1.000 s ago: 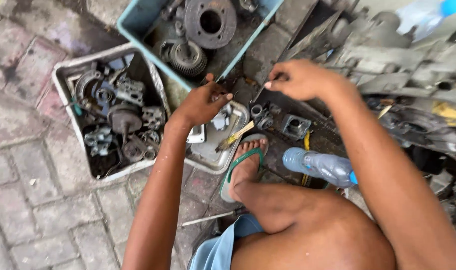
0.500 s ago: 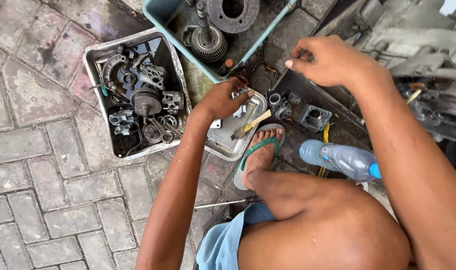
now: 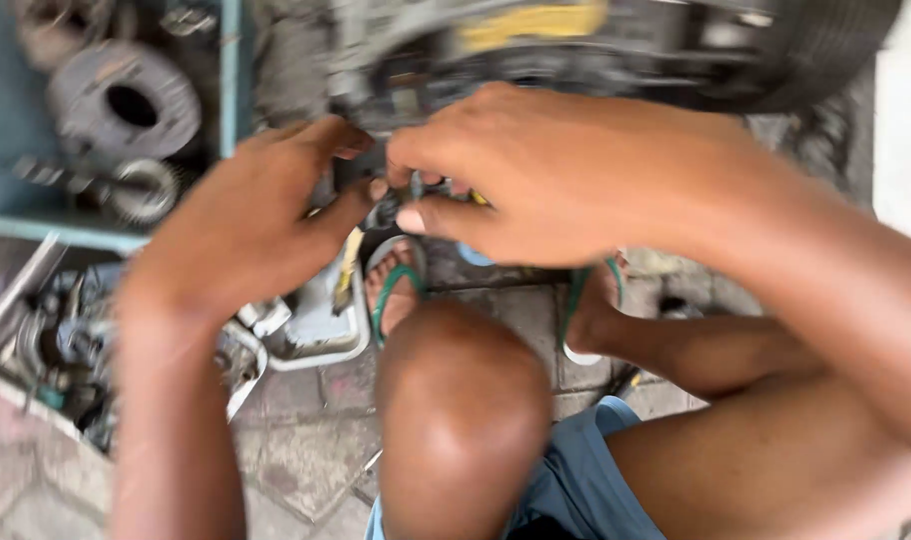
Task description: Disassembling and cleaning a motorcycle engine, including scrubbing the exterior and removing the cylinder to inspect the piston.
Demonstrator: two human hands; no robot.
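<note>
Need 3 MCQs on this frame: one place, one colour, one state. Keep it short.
1. Where is the large round gear?
A. in the blue-green bin
B. on the knee
C. under the sandal

2. What colour are the sandal straps?
A. red
B. green
C. white

3. What are the two hands doing?
A. resting flat on the ground
B. spread far apart
C. close together, pinching a small dark part

Key: 1 A, the gear lies inside the bin's walls. 2 B, green straps cross the foot. 3 C, the left hand and right hand meet around the part, which is too blurred to identify.
</note>
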